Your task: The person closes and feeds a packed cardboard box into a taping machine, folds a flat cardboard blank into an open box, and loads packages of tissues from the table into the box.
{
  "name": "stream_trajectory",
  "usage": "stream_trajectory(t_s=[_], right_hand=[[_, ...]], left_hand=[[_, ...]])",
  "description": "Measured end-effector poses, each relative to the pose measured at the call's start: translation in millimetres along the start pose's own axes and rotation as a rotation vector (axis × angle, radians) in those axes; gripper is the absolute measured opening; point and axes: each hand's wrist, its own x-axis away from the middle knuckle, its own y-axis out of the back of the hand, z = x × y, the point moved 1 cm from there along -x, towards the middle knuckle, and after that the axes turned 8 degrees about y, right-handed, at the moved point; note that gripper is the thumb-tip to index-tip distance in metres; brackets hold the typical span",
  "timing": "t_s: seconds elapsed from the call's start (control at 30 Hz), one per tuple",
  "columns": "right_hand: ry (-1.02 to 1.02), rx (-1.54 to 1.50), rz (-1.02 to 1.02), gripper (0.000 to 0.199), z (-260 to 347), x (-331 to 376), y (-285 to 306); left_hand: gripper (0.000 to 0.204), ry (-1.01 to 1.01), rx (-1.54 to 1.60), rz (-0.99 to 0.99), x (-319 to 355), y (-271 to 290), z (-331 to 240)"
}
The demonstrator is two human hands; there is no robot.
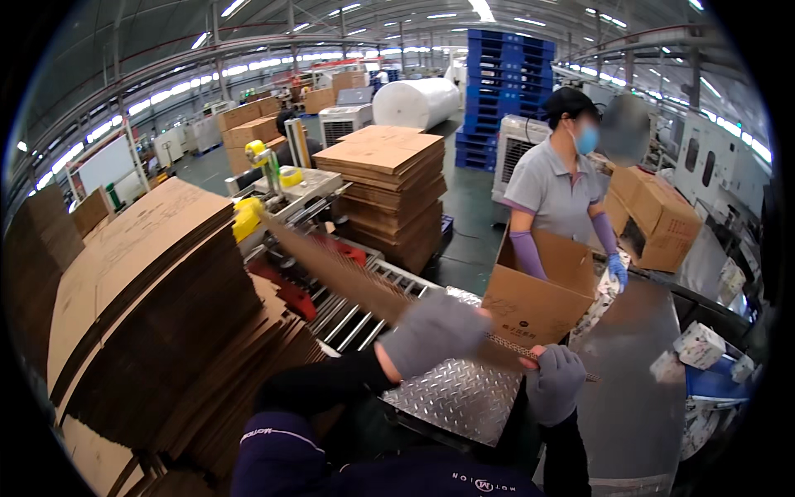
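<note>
A flattened cardboard carton [344, 277] is held nearly edge-on in front of me, slanting from the upper left down to the right. My left hand [435, 331], in a grey glove with bare fingertips, grips its middle part. Near its right end, my right hand [556, 383], gloved alike, has fingers and thumb closed on the edge. Beneath the hands lies a diamond-patterned metal plate [455, 406]. Just beyond them stands an open carton [534, 302], upright, with a co-worker [555, 178] behind it. That person's blue-gloved hand [617, 272] holds a row of white patterned packs [598, 308].
Flat cartons form a tall, leaning stack [137, 273] at my left. Another stack [389, 190] stands beyond the roller conveyor [364, 311] and a taping machine [286, 178]. At right are a grey metal table [625, 381], loose patterned packs [700, 345] and another carton [658, 215].
</note>
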Motion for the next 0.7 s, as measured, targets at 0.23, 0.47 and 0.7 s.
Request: stream_trajectory(t_s=[0.23,0.47,0.7], right_hand=[[-0.117,0.035,0.322,0.017,-124.8,60.7,-9.0],[-0.492,0.312,0.085,0.041,-76.2,8.4,-88.1],[-0.839,-0.802,-0.448,0.075,-70.7,98.9,-59.7]], left_hand=[[0.028,0.244,0.362,0.347,84.0,-109.5,82.5],[0.030,0.324,0.443,0.520,72.7,-124.2,61.5],[0.050,0.442,0.604,0.819,41.0,-112.3,68.8]])
